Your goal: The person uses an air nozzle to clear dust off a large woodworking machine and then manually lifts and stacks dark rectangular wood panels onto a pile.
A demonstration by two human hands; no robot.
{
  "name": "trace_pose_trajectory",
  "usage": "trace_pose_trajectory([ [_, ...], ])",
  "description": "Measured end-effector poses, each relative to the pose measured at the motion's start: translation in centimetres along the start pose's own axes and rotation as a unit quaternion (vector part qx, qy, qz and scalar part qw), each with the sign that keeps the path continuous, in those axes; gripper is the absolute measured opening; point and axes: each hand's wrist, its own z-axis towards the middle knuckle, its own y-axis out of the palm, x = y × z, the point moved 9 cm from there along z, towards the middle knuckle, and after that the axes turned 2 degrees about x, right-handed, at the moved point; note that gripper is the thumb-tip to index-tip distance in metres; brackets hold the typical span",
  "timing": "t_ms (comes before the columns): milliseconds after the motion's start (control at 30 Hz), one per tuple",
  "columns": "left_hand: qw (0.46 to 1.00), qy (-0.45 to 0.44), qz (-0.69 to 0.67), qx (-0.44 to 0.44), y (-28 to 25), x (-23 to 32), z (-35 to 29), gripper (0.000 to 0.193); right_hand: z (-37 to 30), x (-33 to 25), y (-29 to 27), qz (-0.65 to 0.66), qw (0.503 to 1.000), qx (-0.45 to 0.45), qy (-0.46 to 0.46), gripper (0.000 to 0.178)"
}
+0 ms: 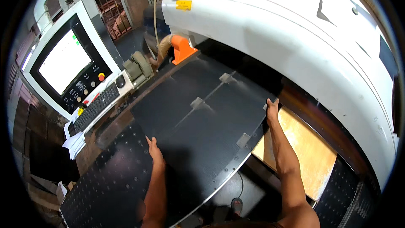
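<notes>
A large, flat black sheet (181,120) lies over the machine's dark table, with several pale, squarish patches on its face. My left hand (156,152) grips the sheet's near-left edge, thumb and forefinger showing at its rim. At the right edge, close to the white machine housing, my right hand (272,109) is closed on the sheet with its thumb on top. Part of the fingers of both hands is hidden.
A control console (67,61) with lit screen, keyboard (97,107) and mouse (120,81) stands left. The white machine housing (270,29) arches across the far right. An orange bracket (182,50) sits behind the sheet. A yellowish board (299,147) lies right; a studded table (114,177) spreads near left.
</notes>
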Motion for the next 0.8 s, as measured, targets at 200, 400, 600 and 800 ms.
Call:
trace_pose_trajectory([
  [200, 1.0, -0.007, 0.024, -0.008, 0.7, 0.8, -1.7, 0.074, -2.8, -3.4, 1.6, 0.025, 0.999, -0.04, 0.028, 0.082],
  [400, 0.999, -0.037, 0.025, 0.017, 1.3, 0.4, -1.6, 0.075, -1.9, -2.7, 1.0, -0.013, 0.999, -0.01, 0.028, 0.084],
  [600, 0.993, 0.001, 0.114, 0.04, -0.2, 0.0, -1.2, 0.081, -3.1, -3.2, 0.6, 0.088, 0.995, -0.008, 0.046, 0.08],
  [800, 0.993, -0.034, 0.108, -0.021, 0.6, -0.8, -2.5, 0.084, -0.9, -2.7, -1.0, 0.024, 0.998, -0.053, 0.019, 0.084],
])
